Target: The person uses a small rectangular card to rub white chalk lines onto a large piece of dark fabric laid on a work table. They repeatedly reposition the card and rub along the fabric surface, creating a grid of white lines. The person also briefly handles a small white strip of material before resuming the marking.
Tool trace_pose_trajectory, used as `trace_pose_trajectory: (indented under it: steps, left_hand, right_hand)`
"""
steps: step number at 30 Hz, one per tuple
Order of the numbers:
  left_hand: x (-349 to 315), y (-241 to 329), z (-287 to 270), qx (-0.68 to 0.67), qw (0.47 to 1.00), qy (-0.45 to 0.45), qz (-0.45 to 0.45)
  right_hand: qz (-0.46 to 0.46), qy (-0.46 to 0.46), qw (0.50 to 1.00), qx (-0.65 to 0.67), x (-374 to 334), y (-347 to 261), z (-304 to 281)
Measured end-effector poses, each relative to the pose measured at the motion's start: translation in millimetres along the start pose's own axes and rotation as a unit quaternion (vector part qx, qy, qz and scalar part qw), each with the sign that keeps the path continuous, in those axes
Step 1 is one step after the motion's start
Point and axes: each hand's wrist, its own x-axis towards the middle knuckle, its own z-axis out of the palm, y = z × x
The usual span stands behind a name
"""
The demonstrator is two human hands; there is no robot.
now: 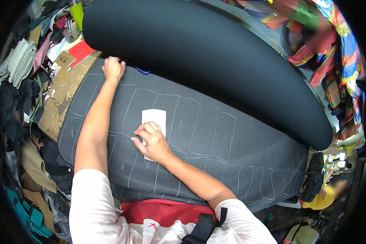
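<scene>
Dark grey fabric [183, 134] lies spread before me, marked all over with pale outlines of panel shapes. On its left middle part rests a white card template [154, 116], a tall piece with a slightly curved top edge. My right hand [152, 142] is over the lower part of that card, its fingers bent and the thumb close to them. Whatever sits between those fingertips is too small or hidden to name. Farther off, my left hand [114, 70] is closed at the fabric's far left edge, beside the big black fabric roll [199, 53]. Its fingertips are hidden.
A blue curved object [143, 71] lies against the roll. At the left are a worn wooden board [61, 105], a red sheet [82, 53], a yellow-green bottle [76, 15] and piled scraps. Colourful fabric [347, 61] hangs at right; a person in yellow [325, 197] is farther off.
</scene>
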Motion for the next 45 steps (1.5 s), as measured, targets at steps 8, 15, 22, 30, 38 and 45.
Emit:
trace_pose_trajectory:
  steps: [8, 15, 22, 30, 38, 45]
  left_hand:
    - [-162.7, 103.0, -90.5, -0.688, 0.576, -0.369, -0.242]
    - [-220.0, 161.7, -126.5, -0.703, 0.494, -0.443, -0.256]
    - [-236.1, 211.0, -131.7, -0.679, 0.549, -0.48, -0.082]
    - [-216.1, 268.4, -134.5, -0.74, 0.511, -0.436, -0.03]
    - [-215.0, 285.4, -128.2, -0.768, 0.494, -0.405, 0.051]
    - [-232.5, 277.0, -123.6, -0.793, 0.516, -0.302, 0.113]
  right_hand:
    - [0.185, 0.226, 0.886, 0.36, 23.4, 13.1, -66.5]
    - [0.099, 0.153, 0.979, 0.096, -24.2, -13.2, -166.4]
    - [0.059, 0.222, 0.97, 0.079, -54.3, -14.8, -213.6]
    - [0.025, 0.293, 0.955, 0.042, -50.1, -10.0, -266.0]
    - [0.045, 0.289, 0.941, 0.172, -52.5, -0.9, -276.8]
    - [0.032, 0.311, 0.938, 0.148, -54.5, -0.4, -270.7]
